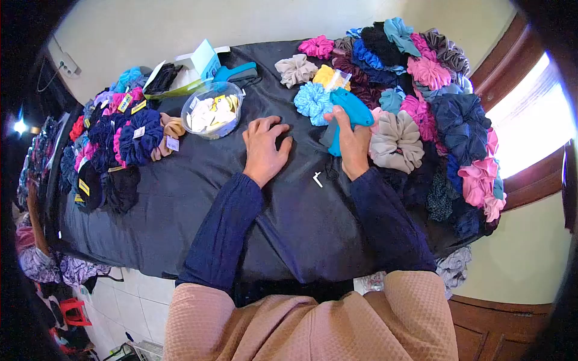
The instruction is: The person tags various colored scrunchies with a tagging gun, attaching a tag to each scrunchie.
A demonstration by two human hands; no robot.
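A desk [198,204] covered with a black cloth [180,198] carries a big heap of scrunchies [433,114] along its right side and a smaller pile of tagged scrunchies [120,132] at its left edge. Near the far edge stand a clear tub of labels [212,111], a white box [195,60] and a blue tool [238,73], with a beige scrunchie [296,69] lying apart on the cloth. A small white tag [317,178] lies in the bare middle, where the left hand [264,147] rests flat.

Pale wall [138,30], bright wood-framed window [530,126] right, white tiled floor [120,307], black-covered table [198,204]
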